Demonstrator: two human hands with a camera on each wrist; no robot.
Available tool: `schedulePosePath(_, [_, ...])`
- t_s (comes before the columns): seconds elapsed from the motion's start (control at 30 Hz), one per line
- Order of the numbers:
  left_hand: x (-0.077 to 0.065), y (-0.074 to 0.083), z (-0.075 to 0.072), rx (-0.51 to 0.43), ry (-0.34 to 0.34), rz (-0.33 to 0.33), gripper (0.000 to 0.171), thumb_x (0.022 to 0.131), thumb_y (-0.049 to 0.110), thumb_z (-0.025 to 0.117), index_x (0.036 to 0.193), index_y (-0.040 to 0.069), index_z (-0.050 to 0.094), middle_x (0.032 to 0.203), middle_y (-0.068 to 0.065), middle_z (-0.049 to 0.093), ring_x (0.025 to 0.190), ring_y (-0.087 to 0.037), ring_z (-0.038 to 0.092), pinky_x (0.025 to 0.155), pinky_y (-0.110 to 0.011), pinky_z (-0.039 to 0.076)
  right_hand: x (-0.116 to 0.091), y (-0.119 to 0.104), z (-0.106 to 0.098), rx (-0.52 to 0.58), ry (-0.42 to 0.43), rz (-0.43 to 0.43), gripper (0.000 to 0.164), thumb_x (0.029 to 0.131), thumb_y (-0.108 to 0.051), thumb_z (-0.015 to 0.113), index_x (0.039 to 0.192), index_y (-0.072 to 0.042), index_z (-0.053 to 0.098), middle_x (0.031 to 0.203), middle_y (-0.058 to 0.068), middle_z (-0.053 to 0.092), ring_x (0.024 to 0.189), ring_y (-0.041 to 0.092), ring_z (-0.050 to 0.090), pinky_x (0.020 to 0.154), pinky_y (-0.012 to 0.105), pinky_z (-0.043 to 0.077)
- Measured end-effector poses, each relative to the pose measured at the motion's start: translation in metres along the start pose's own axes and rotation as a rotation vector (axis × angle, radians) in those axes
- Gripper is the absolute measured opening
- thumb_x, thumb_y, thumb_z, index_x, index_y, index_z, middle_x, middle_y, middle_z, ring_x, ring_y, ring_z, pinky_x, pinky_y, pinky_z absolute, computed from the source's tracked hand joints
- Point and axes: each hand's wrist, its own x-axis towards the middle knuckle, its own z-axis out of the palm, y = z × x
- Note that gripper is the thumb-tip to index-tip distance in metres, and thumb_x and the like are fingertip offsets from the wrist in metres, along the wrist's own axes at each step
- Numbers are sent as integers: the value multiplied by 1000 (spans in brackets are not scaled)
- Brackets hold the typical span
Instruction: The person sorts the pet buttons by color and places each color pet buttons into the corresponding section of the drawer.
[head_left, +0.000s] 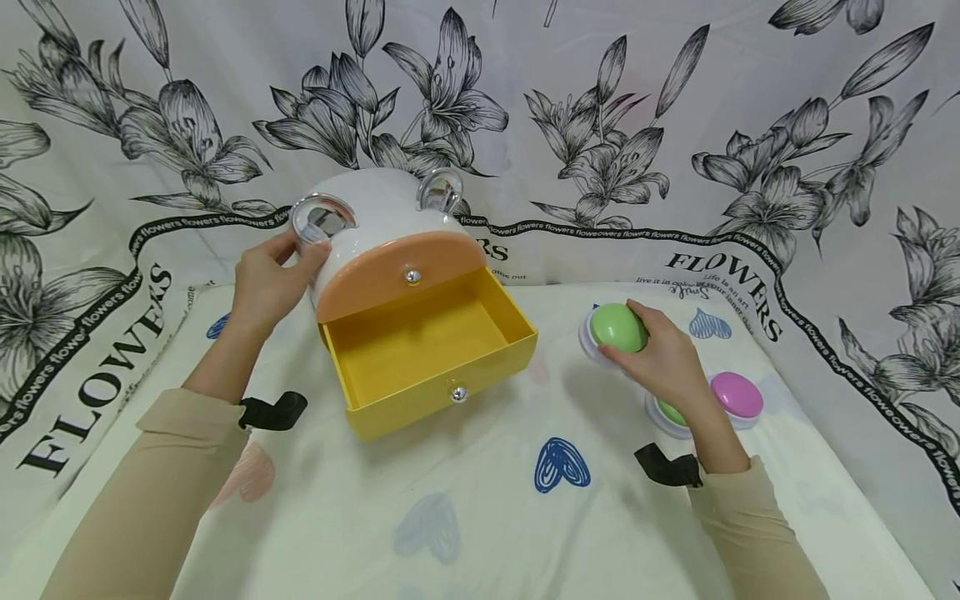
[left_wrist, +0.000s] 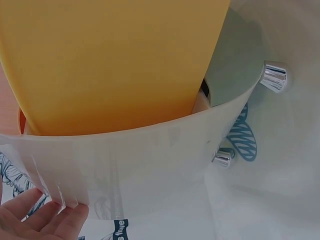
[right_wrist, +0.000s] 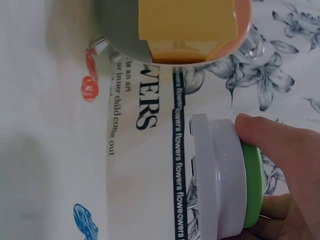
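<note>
A white, round-topped storage box [head_left: 367, 200] with two drawers stands left of the middle, tilted slightly. Its orange upper drawer [head_left: 397, 265] is pushed in, and its yellow lower drawer [head_left: 420, 329] is pulled out with nothing inside. My left hand [head_left: 266, 279] grips the box's left side by the chrome ear [head_left: 324, 218]; its fingertips press the white wall in the left wrist view. On the right, my right hand [head_left: 667, 358] holds a push button with a green dome [head_left: 617, 327] and a white base [right_wrist: 220, 175] around its rim, raised off the cloth.
Beside the right forearm lie another green push button [head_left: 670, 413], partly hidden, and a pink one [head_left: 737, 394]. A white cloth [head_left: 495, 517] with printed hearts covers the table. A flower-print curtain [head_left: 600, 125] rises behind.
</note>
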Motion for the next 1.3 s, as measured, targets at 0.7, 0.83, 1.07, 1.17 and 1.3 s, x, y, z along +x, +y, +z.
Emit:
schedulePosePath(0.7, [0,0,1,2,2,-5,74,76,62,46,135,21,33,140,-4,30,130,-19,23,96,-42,34,29,-67,-15,47,11,-144,78,69,-46,68,130,-6,38,124,10,46,103,25,49,82,41,46])
schedulePosePath(0.83, [0,0,1,5,0,-12,74,76,63,45,136,21,32,140,-4,29,130,-20,22,96,-42,34,31,-81,-15,68,11,-188,77,69,-41,70,130,-6,38,123,9,47,102,23,49,82,38,47])
schedulePosePath(1.07, [-1,1,0,4,-1,-20,75,75,63,45,136,22,31,140,-3,29,130,-20,21,96,-43,33,34,-103,-10,93,-8,-231,77,68,-40,71,129,-7,39,123,6,47,100,20,50,81,35,47])
schedulePosePath(1.17, [-2,2,0,2,-2,-18,74,76,62,45,136,22,30,140,-4,28,130,-21,21,96,-45,33,36,-112,-7,99,-31,-233,77,69,-41,70,130,-8,38,124,5,46,100,19,51,81,33,48])
schedulePosePath(1.3, [-2,2,0,-3,-4,-5,72,77,61,46,136,22,31,140,-5,29,130,-21,21,96,-45,32,38,-123,0,106,-62,-236,77,69,-43,69,131,-9,37,125,4,45,99,18,51,81,31,48])
